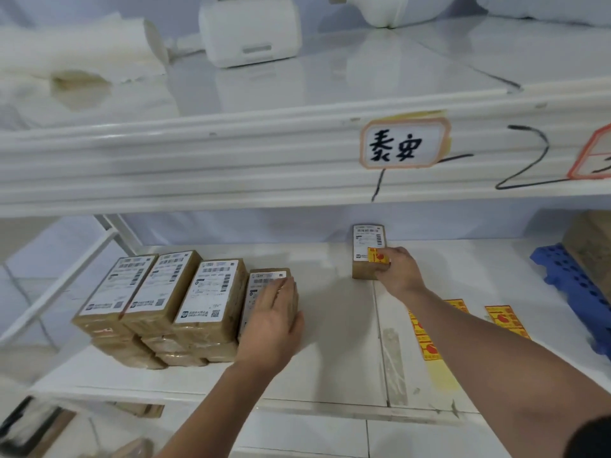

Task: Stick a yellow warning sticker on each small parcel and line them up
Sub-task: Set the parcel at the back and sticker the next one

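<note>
My right grip (400, 276) clamps the one stickered parcel (367, 239); left grip (274, 322) lies, seemingly flat, on the unstickered stacks (158, 292) remaining.

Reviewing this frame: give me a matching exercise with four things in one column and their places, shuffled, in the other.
Things
1. left hand
2. right hand
3. strips of yellow warning stickers
4. white plastic appliance

Places
A. standing on the upper white shelf
B. lying flat on the lower white shelf, at the right
C. gripping the lone brown parcel that bears a yellow sticker
D. resting on the end brown taped parcel of the stacked row

Pairs: 1-D, 2-C, 3-B, 4-A
</note>
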